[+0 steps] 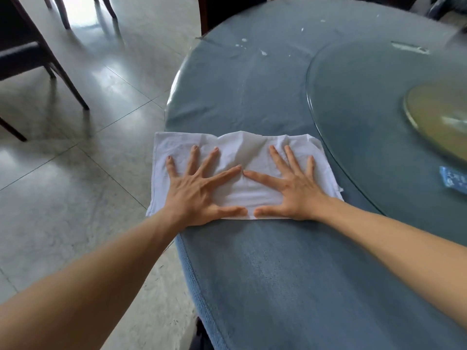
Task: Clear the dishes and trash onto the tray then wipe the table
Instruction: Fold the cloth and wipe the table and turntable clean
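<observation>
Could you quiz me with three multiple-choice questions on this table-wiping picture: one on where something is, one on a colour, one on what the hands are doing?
1. Where does the white cloth lie?
A. on the floor
B. at the table's near-left edge
C. on the glass turntable

2. What colour is the tablecloth?
A. red
B. yellow
C. blue-grey

3. How are the hands placed?
A. both flat with fingers spread on the cloth
B. both clenched in fists
C. one lifted in the air

Answers: 1 B, the cloth lies by the rim, left of the glass turntable. 2 C, the cover is blue-grey all over. 3 A, the left hand and right hand press it flat.
</observation>
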A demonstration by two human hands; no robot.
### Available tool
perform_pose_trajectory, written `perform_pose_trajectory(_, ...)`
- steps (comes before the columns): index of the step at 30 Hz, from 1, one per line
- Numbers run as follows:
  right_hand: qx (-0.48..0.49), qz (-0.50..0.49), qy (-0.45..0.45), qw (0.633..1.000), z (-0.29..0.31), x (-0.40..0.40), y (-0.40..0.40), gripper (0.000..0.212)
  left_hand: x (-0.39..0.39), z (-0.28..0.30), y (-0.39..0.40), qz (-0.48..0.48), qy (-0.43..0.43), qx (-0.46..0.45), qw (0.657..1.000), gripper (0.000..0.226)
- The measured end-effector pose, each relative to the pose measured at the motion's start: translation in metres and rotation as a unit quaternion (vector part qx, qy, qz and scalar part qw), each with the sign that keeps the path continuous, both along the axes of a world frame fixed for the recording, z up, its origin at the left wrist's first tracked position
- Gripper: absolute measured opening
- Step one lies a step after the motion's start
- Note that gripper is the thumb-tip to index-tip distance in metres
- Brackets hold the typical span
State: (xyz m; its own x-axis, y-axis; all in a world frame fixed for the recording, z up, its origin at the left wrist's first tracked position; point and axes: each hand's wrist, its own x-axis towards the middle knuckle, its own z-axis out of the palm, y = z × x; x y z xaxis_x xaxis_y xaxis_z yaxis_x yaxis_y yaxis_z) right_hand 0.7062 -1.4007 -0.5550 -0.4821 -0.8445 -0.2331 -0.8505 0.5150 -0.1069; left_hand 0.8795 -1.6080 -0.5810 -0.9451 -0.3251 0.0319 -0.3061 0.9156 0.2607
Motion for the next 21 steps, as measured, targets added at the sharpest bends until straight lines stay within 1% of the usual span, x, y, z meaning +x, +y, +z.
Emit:
perform_pose_trajectory(11,-0.016,-0.081,-0.004,0.997,-0.004,-0.042,-0.052,0.087,-0.073,0.001,-0.074,-0.057,0.0,0.003,0.998,0.092)
perform_pose_trajectory(21,0.004,-0.121,-0.001,0.993,-0.003,-0.093,-0.113,0.086,-0.137,0.004,-0.141,-0.091,0.002,0.015,0.996,0.092)
